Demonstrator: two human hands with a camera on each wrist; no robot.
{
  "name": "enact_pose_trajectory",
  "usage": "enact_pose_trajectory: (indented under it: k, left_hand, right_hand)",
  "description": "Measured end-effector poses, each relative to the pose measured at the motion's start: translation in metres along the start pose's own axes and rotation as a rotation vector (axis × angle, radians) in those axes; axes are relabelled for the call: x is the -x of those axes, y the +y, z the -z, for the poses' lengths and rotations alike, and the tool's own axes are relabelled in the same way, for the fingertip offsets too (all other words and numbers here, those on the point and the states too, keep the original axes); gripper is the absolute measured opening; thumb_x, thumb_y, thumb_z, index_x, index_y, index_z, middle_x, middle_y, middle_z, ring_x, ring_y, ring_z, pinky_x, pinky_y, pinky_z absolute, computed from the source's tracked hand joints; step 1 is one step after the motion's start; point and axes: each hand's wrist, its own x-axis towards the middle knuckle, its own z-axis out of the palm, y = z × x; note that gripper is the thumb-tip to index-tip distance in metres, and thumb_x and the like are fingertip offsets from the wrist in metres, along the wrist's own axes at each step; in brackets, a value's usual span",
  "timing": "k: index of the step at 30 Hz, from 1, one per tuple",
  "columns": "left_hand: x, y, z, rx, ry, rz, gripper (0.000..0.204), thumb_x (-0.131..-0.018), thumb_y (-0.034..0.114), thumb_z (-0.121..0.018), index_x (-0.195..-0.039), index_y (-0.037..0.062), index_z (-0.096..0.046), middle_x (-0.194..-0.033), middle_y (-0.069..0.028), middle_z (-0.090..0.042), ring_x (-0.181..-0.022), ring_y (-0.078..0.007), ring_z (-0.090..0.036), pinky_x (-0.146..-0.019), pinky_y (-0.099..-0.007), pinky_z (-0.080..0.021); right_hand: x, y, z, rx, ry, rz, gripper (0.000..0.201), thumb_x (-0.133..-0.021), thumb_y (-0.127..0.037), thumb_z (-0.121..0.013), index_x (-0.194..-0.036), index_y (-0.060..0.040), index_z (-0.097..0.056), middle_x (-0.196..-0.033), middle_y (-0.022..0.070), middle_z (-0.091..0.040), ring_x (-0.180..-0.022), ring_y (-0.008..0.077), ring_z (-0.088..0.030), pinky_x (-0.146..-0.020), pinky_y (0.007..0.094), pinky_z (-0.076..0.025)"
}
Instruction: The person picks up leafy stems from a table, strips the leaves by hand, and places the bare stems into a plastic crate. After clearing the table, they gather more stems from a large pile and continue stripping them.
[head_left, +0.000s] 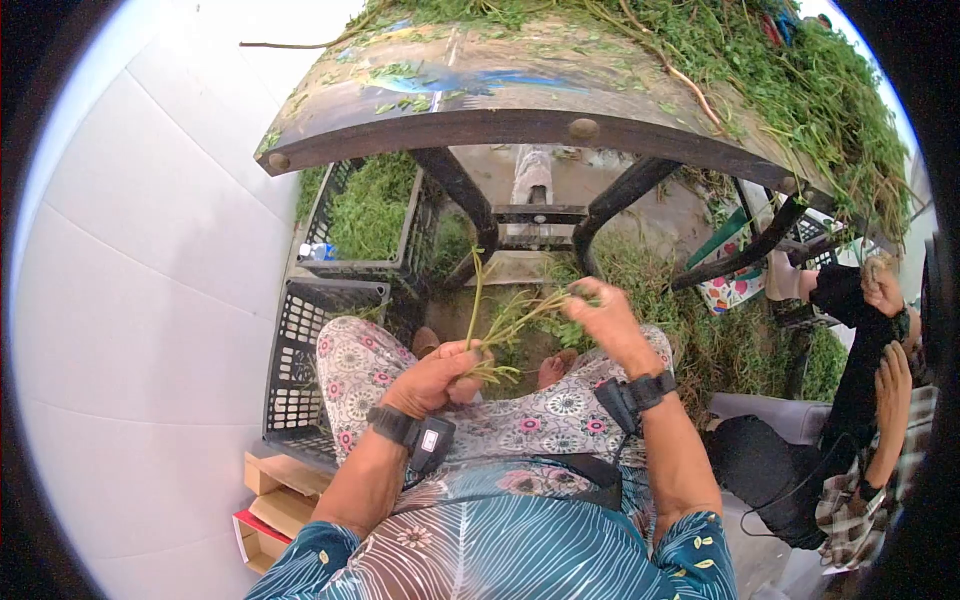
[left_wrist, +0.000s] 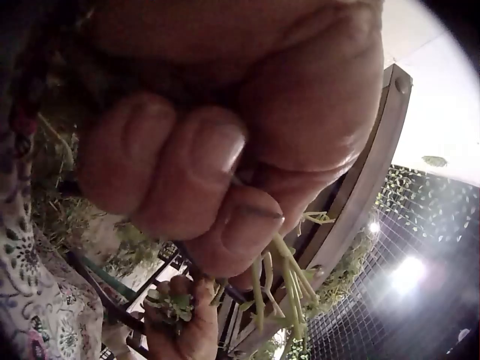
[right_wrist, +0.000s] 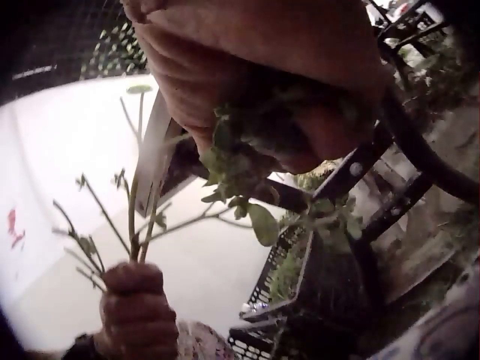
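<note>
Stems are clamped in the left hand; leaves are pinched by the right hand, so thin stems could be snapped.

Left hand pinches stems, seemingly.

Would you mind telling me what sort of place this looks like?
Probably an informal herb-sorting spot, perhaps at a home or market: cut greens are heaped on a table, a black plastic crate holds more, and both hands work on leafy stems.
</note>
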Motion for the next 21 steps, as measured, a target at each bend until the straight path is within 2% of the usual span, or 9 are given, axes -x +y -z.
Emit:
enact_pose_trajectory:
  k: [2, 5, 8, 9, 12, 16, 17, 20, 21]
  left_hand:
    - [-0.001, 0.0, 0.001, -0.031, -0.01, 0.012, 0.015, -0.09, 0.024, -0.05, -0.091, 0.0091, -0.052, -0.057, 0.0077, -0.037, -0.044, -0.0027, -0.028, -0.041, -0.0191, -0.02]
    - [0.0, 0.0, 0.001, -0.066, -0.007, 0.02, 0.015, -0.09, 0.024, -0.05, -0.091, 0.0093, -0.051, -0.058, 0.008, -0.038, -0.045, -0.0023, -0.029, -0.041, -0.0189, -0.02]
    - [0.003, 0.0, 0.0, -0.012, 0.014, 0.004, 0.013, -0.09, 0.023, -0.05, -0.089, 0.0104, -0.051, -0.059, 0.0086, -0.038, -0.045, -0.0017, -0.03, -0.04, -0.0186, -0.02]
    - [0.002, 0.0, 0.0, 0.0, 0.041, -0.006, 0.013, -0.09, 0.023, -0.05, -0.089, 0.0107, -0.051, -0.059, 0.0087, -0.037, -0.046, -0.0017, -0.029, -0.04, -0.0185, -0.02]
    - [0.001, 0.002, -0.001, 0.014, 0.062, -0.036, 0.013, -0.091, 0.023, -0.048, -0.087, 0.0112, -0.05, -0.058, 0.0086, -0.038, -0.045, -0.0018, -0.03, -0.041, -0.0183, -0.02]
    - [0.001, 0.007, -0.005, -0.06, 0.073, 0.011, 0.015, -0.091, 0.025, -0.046, -0.086, 0.0113, -0.05, -0.057, 0.0076, -0.039, -0.045, -0.0022, -0.032, -0.04, -0.0186, -0.022]
    - [-0.001, 0.005, -0.003, -0.066, 0.055, 0.02, 0.014, -0.091, 0.024, -0.046, -0.086, 0.0113, -0.049, -0.056, 0.0067, -0.039, -0.044, -0.0029, -0.033, -0.04, -0.0194, -0.022]
    - [0.0, 0.004, -0.003, -0.027, 0.08, 0.018, 0.012, -0.091, 0.023, -0.045, -0.087, 0.0121, -0.048, -0.055, 0.0065, -0.039, -0.043, -0.0038, -0.032, -0.04, -0.0197, -0.023]
    - [-0.003, 0.004, -0.002, -0.002, 0.101, 0.015, 0.011, -0.091, 0.022, -0.045, -0.087, 0.0124, -0.048, -0.055, 0.0062, -0.039, -0.043, -0.0041, -0.032, -0.04, -0.0198, -0.023]
  right_hand:
    - [0.001, 0.002, -0.016, 0.22, -0.05, 0.154, 0.05, -0.076, -0.027, -0.063, -0.113, 0.0057, -0.053, -0.098, 0.0182, -0.062, -0.086, 0.0253, -0.06, -0.073, 0.0333, -0.047]
    - [0.004, -0.013, -0.029, 0.393, -0.216, 0.034, 0.046, -0.077, -0.029, -0.062, -0.111, 0.0016, -0.055, -0.096, 0.022, -0.061, -0.09, 0.0303, -0.06, -0.075, 0.0371, -0.047]
    - [-0.006, 0.017, -0.039, 0.425, -0.213, 0.183, 0.038, -0.078, -0.028, -0.06, -0.108, -0.0048, -0.059, -0.093, 0.0205, -0.062, -0.089, 0.0333, -0.059, -0.076, 0.0386, -0.047]
    - [-0.004, 0.017, -0.04, 0.454, -0.214, 0.209, 0.031, -0.079, -0.026, -0.057, -0.105, -0.0089, -0.061, -0.094, 0.0187, -0.062, -0.089, 0.0358, -0.058, -0.077, 0.0415, -0.047]
    - [0.0, 0.014, -0.037, 0.635, -0.301, 0.258, 0.029, -0.079, -0.025, -0.054, -0.101, -0.0085, -0.062, -0.093, 0.0194, -0.062, -0.089, 0.037, -0.058, -0.077, 0.0434, -0.046]
    - [0.007, 0.014, -0.032, 0.62, -0.102, 0.253, 0.028, -0.078, -0.025, -0.051, -0.099, -0.0087, -0.062, -0.09, 0.0218, -0.061, -0.088, 0.0382, -0.057, -0.077, 0.0461, -0.045]
    - [-0.001, 0.027, -0.031, 0.496, 0.028, 0.219, 0.027, -0.078, -0.024, -0.054, -0.099, -0.0086, -0.062, -0.089, 0.0161, -0.063, -0.084, 0.0325, -0.059, -0.072, 0.0418, -0.046]
    - [-0.009, 0.007, -0.006, -0.491, 0.269, -0.201, 0.024, -0.079, -0.023, -0.057, -0.099, -0.0101, -0.061, -0.087, 0.0055, -0.062, -0.078, 0.0218, -0.058, -0.067, 0.0369, -0.045]
    - [-0.005, -0.005, 0.01, -0.662, 0.338, -0.288, 0.021, -0.08, -0.024, -0.058, -0.098, -0.0138, -0.058, -0.087, -0.0015, -0.057, -0.076, 0.0142, -0.052, -0.067, 0.0334, -0.042]
